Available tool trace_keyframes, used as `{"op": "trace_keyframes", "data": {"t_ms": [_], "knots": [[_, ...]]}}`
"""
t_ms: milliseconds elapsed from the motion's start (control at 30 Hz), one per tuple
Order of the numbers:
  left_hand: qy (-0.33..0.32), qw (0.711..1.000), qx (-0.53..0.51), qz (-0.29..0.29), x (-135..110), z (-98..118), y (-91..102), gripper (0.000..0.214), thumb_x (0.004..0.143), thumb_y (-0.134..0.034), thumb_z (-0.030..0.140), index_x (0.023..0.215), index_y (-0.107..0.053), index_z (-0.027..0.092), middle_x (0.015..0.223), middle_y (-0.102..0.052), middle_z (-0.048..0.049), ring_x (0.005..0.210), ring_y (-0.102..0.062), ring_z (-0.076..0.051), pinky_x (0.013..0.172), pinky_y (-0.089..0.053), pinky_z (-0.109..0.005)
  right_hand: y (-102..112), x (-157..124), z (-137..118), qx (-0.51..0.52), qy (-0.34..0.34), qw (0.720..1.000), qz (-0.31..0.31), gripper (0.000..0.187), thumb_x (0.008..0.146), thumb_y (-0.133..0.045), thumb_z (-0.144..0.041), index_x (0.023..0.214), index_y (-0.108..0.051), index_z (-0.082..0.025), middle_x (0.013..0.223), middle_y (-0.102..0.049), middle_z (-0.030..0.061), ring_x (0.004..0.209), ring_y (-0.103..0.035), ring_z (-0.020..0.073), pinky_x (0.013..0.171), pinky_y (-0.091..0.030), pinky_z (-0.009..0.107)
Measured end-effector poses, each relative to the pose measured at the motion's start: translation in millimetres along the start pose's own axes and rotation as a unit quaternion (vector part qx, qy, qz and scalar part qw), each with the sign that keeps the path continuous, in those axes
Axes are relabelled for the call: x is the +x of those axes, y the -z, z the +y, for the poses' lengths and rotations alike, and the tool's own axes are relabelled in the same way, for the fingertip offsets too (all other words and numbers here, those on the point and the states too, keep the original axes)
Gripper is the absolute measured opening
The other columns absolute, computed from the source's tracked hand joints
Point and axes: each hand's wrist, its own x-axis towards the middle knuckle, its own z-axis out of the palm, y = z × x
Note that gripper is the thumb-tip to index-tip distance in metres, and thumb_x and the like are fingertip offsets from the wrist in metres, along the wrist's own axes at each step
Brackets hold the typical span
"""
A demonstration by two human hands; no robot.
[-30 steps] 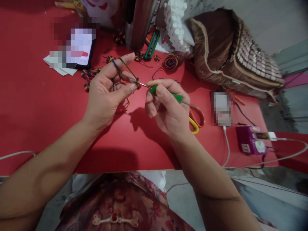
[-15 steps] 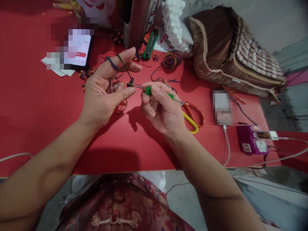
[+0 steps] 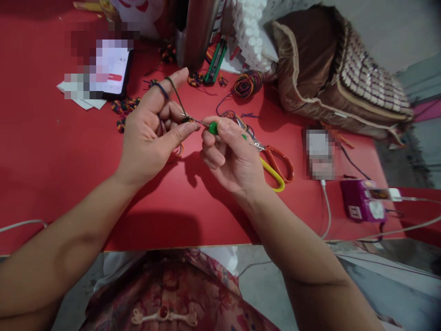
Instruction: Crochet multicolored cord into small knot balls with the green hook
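Observation:
Between thumb and fingers, my left hand (image 3: 148, 133) pinches a small dark piece of crochet (image 3: 188, 120). A strand of green and blue yarn (image 3: 177, 94) loops round its raised index finger and runs down to the piece. My right hand (image 3: 234, 151) grips the green handle of a crochet hook (image 3: 213, 128), whose thin metal shaft points left and meets the piece at my left fingertips. Loose orange yarn (image 3: 179, 151) hangs below the left hand. Scissors (image 3: 279, 163) with red and yellow handles lie beside and partly behind my right hand.
A multicoloured yarn ball (image 3: 248, 84), a green box cutter (image 3: 215, 62) and a metal flask (image 3: 195, 37) stand or lie beyond my hands. A phone (image 3: 115, 76) and crocheted pieces (image 3: 126, 106) are at left. A brown cushion (image 3: 310, 64) and purple power block (image 3: 361, 200) are at right.
The hook's tip has shifted slightly and now shows above the crochet piece. My left index finger and fingertips have moved a little, and the left middle finger has curled in. Both holds continue.

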Motion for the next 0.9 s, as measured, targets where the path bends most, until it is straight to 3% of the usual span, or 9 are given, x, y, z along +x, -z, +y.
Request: {"op": "trace_keyframes", "data": {"t_ms": [167,300,400,567,700,733,800,900], "knots": [[0.001,1.0,-0.008,0.002,0.2,1.1,-0.1,0.07,0.086,-0.102,0.017,0.149,-0.076,0.033,0.083,-0.07,0.0022,0.078,-0.07,-0.015,0.055,-0.047,-0.022,-4.1,-2.4,-0.6,-0.012,0.012,1.0,0.025,0.031,0.082,-0.098,-0.048,0.096,-0.081,-0.027,0.072,-0.068,-0.0065,0.045,-0.041,0.0068,0.041,-0.043,0.024],[0.065,0.997,-0.042,-0.007,-0.9,0.5,-1.1,0.08,0.087,-0.102,0.024,0.159,-0.067,0.034,0.084,-0.074,0.0036,0.065,-0.065,-0.012,0.05,-0.043,-0.023,-5.7,-5.6,-0.1,-0.058,0.027,0.998,0.027,0.028,0.087,-0.094,-0.051,0.099,-0.078,-0.032,0.075,-0.068,-0.0045,0.049,-0.046,0.0108,0.045,-0.047,0.029],[0.098,0.994,-0.057,-0.004,-2.0,0.4,-2.9,0.079,0.086,-0.101,0.029,0.158,-0.068,0.032,0.087,-0.078,0.0023,0.067,-0.068,-0.014,0.049,-0.042,-0.024,-6.3,-6.8,1.3,-0.09,0.047,0.994,0.031,0.029,0.092,-0.09,-0.058,0.101,-0.076,-0.034,0.077,-0.067,-0.0035,0.05,-0.047,0.0124,0.047,-0.048,0.031],[0.098,0.993,-0.062,0.004,-5.3,1.9,-8.6,0.073,0.09,-0.095,0.023,0.157,-0.069,0.036,0.084,-0.075,0.0028,0.07,-0.07,-0.016,0.048,-0.038,-0.027,-8.8,-9.4,4.0,-0.114,0.058,0.989,0.072,0.026,0.092,-0.089,-0.057,0.099,-0.078,-0.035,0.081,-0.074,-0.0011,0.051,-0.048,0.015,0.048,-0.049,0.034],[0.062,0.995,-0.073,0.014,-9.0,4.0,-14.7,0.08,0.089,-0.096,0.026,0.162,-0.064,0.037,0.081,-0.073,0.0037,0.064,-0.062,-0.015,0.051,-0.037,-0.029,-13.2,-20.1,3.0,-0.157,0.126,0.976,0.082,0.014,0.101,-0.083,-0.049,0.104,-0.082,-0.035,0.083,-0.075,-0.0011,0.054,-0.054,0.0157,0.054,-0.052,0.036],[0.046,0.995,-0.082,0.027,-10.1,5.0,-16.7,0.08,0.088,-0.097,0.026,0.16,-0.066,0.036,0.079,-0.072,0.0035,0.06,-0.056,-0.014,0.049,-0.034,-0.03,-13.8,-23.4,2.4,-0.185,0.141,0.969,0.083,0.012,0.103,-0.082,-0.047,0.108,-0.083,-0.037,0.087,-0.076,-0.0003,0.06,-0.061,0.0175,0.059,-0.055,0.038],[0.081,0.994,-0.06,0.035,-12.5,7.4,-21.2,0.08,0.087,-0.099,0.026,0.159,-0.066,0.036,0.08,-0.071,0.0032,0.06,-0.052,-0.014,0.052,-0.035,-0.031,-13.6,-28.9,1.2,-0.262,0.134,0.953,0.072,0.015,0.1,-0.084,-0.047,0.113,-0.081,-0.04,0.103,-0.08,0.0031,0.091,-0.075,0.0261,0.073,-0.064,0.042],[0.092,0.993,-0.064,0.041,-15.1,10.0,-26.9,0.081,0.084,-0.101,0.029,0.157,-0.068,0.039,0.077,-0.065,0.0042,0.058,-0.047,-0.013,0.052,-0.033,-0.032,-12.0,-32.2,0.7,-0.35,0.107,0.93,0.042,0.022,0.095,-0.088,-0.047,0.114,-0.078,-0.042,0.128,-0.081,0.005,0.133,-0.071,0.035,0.09,-0.068,0.047]]}}
